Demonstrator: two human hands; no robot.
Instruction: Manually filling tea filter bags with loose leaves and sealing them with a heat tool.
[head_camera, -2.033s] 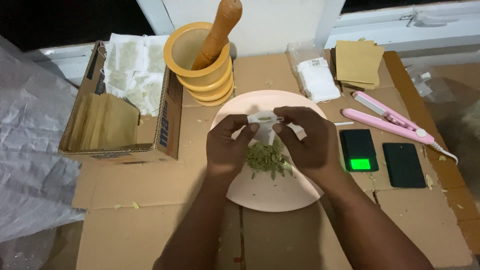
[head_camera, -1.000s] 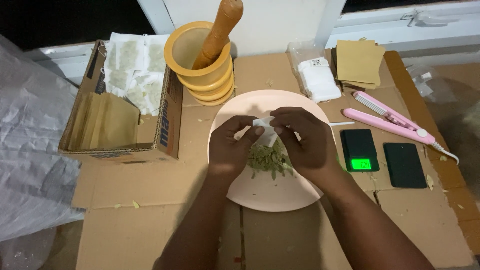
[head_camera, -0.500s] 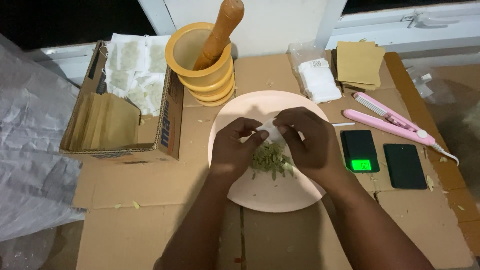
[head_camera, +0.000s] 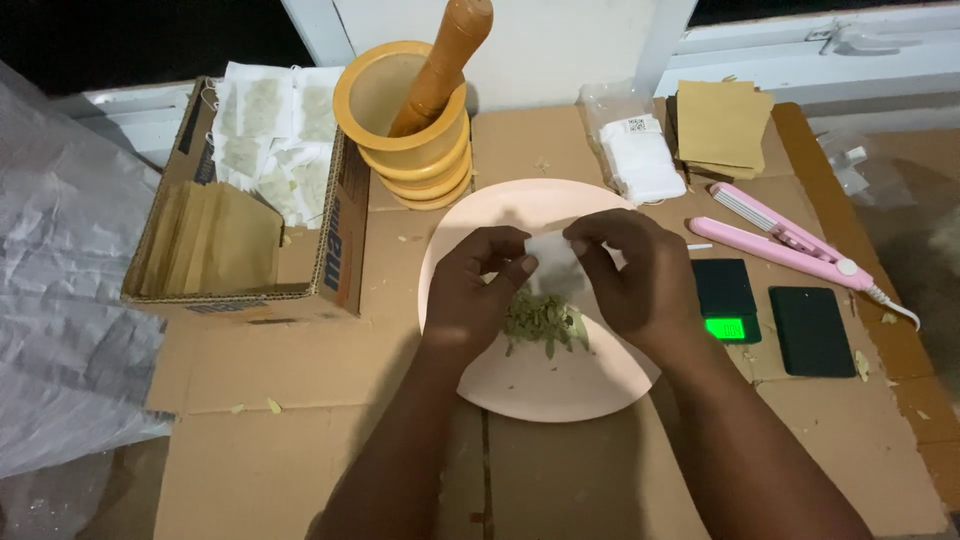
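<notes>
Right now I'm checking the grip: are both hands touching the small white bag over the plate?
Touching. The head view shows the left hand and right hand pinching the small white bag from either side, above the green herbs.

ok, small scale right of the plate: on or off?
On. The small black scale shows a lit green display at its near edge; the dark slab beside it shows no light. Nothing sits on the scale.

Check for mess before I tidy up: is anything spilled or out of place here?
Yes, a little: small dried leaf bits lie scattered on the cardboard surface, off the pink plate holding the herb pile. Nothing looks damaged.
</notes>
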